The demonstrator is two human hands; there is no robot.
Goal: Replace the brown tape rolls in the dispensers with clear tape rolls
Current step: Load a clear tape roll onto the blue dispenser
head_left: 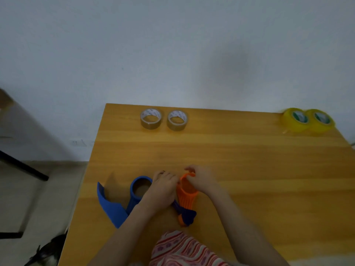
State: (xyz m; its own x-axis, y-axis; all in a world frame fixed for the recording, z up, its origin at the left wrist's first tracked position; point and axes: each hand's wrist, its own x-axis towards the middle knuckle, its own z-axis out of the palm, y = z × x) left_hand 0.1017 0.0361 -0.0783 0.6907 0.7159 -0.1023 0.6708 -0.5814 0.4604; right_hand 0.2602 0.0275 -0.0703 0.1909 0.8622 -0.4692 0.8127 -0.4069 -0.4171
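Observation:
An orange tape dispenser [186,198] lies near the table's front edge. My left hand [163,191] grips its left side, and my right hand [201,179] pinches its top end; whether a roll sits inside is hidden by my hands. Just left of my left hand lies a blue tape dispenser [134,192] with a brown roll [141,187] inside. Two brown tape rolls [150,119] [177,120] lie flat at the far edge of the table. Two yellowish clear tape rolls [294,120] [320,120] stand at the far right corner.
The wooden table [230,160] stands against a pale wall. A dark table leg [23,166] and floor show at the left, with a dark object [46,252] on the floor. My striped clothing [178,250] fills the bottom edge.

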